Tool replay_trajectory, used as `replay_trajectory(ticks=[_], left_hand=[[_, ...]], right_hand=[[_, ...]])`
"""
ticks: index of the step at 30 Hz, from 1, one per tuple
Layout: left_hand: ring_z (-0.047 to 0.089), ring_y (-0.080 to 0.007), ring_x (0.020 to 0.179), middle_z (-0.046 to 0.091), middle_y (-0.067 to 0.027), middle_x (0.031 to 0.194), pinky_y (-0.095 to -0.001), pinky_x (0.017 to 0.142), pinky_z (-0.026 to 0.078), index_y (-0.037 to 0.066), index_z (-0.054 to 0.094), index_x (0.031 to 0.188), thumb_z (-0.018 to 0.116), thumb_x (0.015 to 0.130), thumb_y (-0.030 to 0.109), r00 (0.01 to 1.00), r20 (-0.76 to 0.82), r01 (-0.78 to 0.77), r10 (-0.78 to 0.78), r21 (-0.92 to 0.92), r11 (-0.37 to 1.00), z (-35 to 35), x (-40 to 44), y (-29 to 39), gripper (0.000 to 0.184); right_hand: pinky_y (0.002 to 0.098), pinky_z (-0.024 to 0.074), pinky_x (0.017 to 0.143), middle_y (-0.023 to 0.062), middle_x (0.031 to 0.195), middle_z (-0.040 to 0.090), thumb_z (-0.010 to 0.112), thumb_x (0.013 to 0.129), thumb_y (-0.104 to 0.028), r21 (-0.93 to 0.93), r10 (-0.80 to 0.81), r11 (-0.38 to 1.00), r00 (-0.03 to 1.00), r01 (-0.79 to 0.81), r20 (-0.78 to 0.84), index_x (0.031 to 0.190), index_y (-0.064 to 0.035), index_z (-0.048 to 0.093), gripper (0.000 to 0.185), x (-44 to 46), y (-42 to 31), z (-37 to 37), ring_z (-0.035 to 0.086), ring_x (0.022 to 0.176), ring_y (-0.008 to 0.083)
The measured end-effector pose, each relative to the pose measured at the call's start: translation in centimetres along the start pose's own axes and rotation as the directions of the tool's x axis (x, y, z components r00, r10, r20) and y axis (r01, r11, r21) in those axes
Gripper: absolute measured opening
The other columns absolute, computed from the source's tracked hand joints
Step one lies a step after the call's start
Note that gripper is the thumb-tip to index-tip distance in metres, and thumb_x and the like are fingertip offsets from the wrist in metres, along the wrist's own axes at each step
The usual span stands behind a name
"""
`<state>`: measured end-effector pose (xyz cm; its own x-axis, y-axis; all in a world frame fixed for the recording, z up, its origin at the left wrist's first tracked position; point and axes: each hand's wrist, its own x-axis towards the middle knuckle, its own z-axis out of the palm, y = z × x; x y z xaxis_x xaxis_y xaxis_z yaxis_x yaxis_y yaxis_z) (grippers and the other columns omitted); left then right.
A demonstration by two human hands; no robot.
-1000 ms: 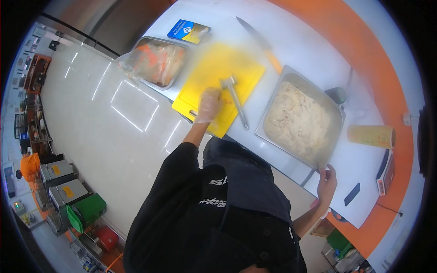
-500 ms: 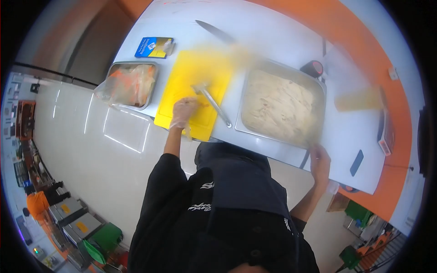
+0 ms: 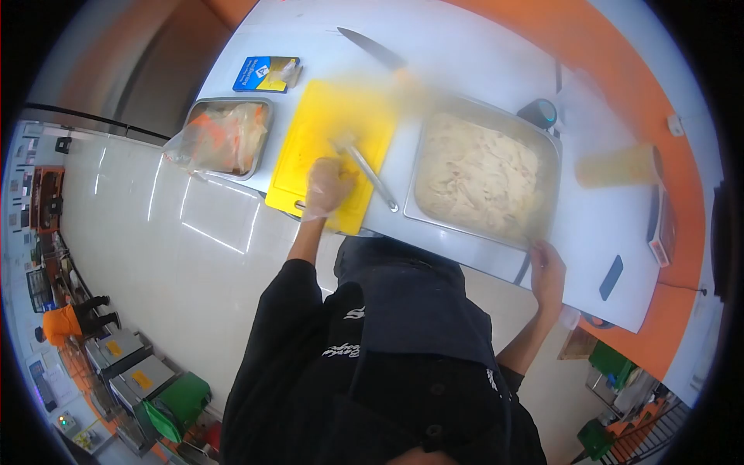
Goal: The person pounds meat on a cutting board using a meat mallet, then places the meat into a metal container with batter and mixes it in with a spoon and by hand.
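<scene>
My left hand (image 3: pixel 328 187), in a clear plastic glove, is over the lower part of a yellow cutting board (image 3: pixel 298 167). Its fingers are curled, and whatever they may hold is hidden. Just right of it lies a metal hammer-like tool (image 3: pixel 373 180), its head blurred by a smear on the lens and its handle reaching past the board's edge. A deep metal tray (image 3: pixel 449 229) filled with a pale, lumpy food mass (image 3: pixel 480 167) stands to the right. At the tray's near right corner, my bare right hand (image 3: pixel 547 273) has its fingers bent around the rim.
Left of the board sits a smaller metal tray (image 3: pixel 269 128) with a plastic bag (image 3: pixel 225 143) of orange and pale content. A knife (image 3: pixel 372 46) and a blue-yellow box (image 3: pixel 263 74) lie farther back. A roll (image 3: pixel 620 167) and a dark flat object (image 3: pixel 611 277) are at right.
My left hand has moved slightly right and turned, closer to the metal tool. The right hand stays at the tray corner. The ring on a round dark device behind the tray went from reddish to blue-green.
</scene>
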<state>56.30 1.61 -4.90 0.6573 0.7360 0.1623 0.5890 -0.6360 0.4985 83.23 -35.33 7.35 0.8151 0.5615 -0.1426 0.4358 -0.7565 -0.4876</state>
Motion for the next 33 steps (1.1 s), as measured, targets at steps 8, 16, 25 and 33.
replay_trajectory(ticks=[8,16,25,33], left_hand=[[0.061,-0.0408,0.073,0.060,-0.0224,0.071,-0.0471,0.067,0.049,0.001,0.061,0.066,0.060,0.074,0.008,0.991,-0.031,0.123,-0.129,-0.160,0.979,2.5,-0.7,1.8,0.010],[0.063,-0.0386,0.085,0.065,-0.0215,0.087,-0.0453,0.076,0.049,0.002,0.065,0.080,0.053,0.077,0.004,0.979,0.105,0.188,-0.175,-0.127,0.974,2.6,-0.8,1.4,0.013],[0.063,-0.0201,0.074,0.065,-0.0074,0.078,-0.0326,0.070,0.050,0.006,0.063,0.081,0.061,0.081,0.008,0.926,0.026,0.356,-0.377,-0.396,0.847,1.2,-0.9,-3.0,0.002],[0.058,-0.0122,0.081,0.060,-0.0009,0.088,-0.0262,0.074,0.049,0.006,0.061,0.092,0.066,0.083,0.007,0.970,-0.007,0.152,-0.243,-0.763,0.629,-4.3,2.6,4.3,0.010]], right_hand=[[0.0383,0.0500,0.084,0.0214,0.107,0.066,0.061,0.090,-0.013,0.017,-0.015,1.000,1.000,0.015,-0.009,0.112,0.0035,0.063,0.027,0.0,0.4,0.2,0.065,0.096,0.0348],[0.0385,0.0498,0.083,0.0207,0.107,0.066,0.061,0.090,-0.014,0.018,-0.007,1.000,1.000,0.008,-0.012,0.112,0.0031,0.063,0.028,0.0,0.4,0.2,0.065,0.093,0.0339],[0.0383,0.0493,0.083,0.0208,0.104,0.067,0.061,0.090,-0.014,0.027,-0.020,0.999,1.000,0.021,-0.014,0.111,0.0038,0.063,0.028,0.1,1.3,0.3,0.065,0.091,0.0336],[0.0380,0.0498,0.079,0.0208,0.102,0.067,0.061,0.089,-0.014,0.029,-0.062,0.998,0.997,0.064,-0.040,0.111,0.0033,0.063,0.028,0.4,1.1,-0.1,0.065,0.089,0.0327]])
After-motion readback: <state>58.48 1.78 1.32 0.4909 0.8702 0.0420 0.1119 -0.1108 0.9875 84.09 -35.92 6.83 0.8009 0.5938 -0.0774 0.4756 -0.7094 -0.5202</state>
